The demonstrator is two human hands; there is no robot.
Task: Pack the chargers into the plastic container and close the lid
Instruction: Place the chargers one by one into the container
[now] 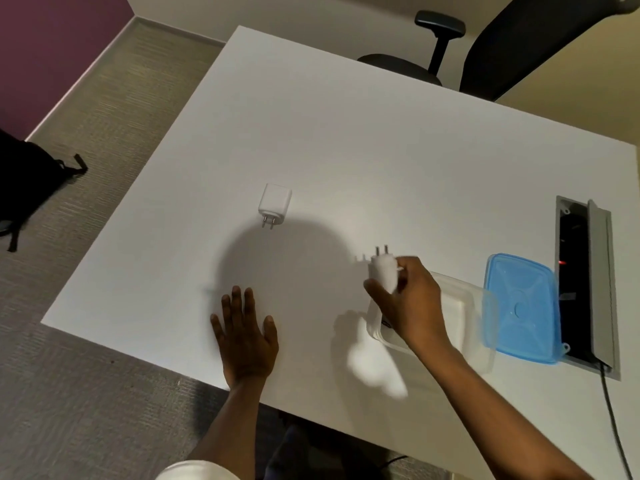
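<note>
A white charger [274,206] lies flat in the middle of the white table [346,140], prongs pointing toward me. My right hand [410,299] grips a second white charger [383,270], prongs up, blurred, just above the left end of the clear plastic container [460,306]. Something dark shows inside the container under my wrist. The blue lid [523,308] lies flat to the right of the container. My left hand [246,336] rests flat on the table near the front edge, fingers spread, holding nothing.
A recessed cable box [585,282] with its flap raised sits at the table's right edge, a black cable running down from it. A black office chair [485,50] stands behind the table. A black bag [24,178] lies on the carpet to the left.
</note>
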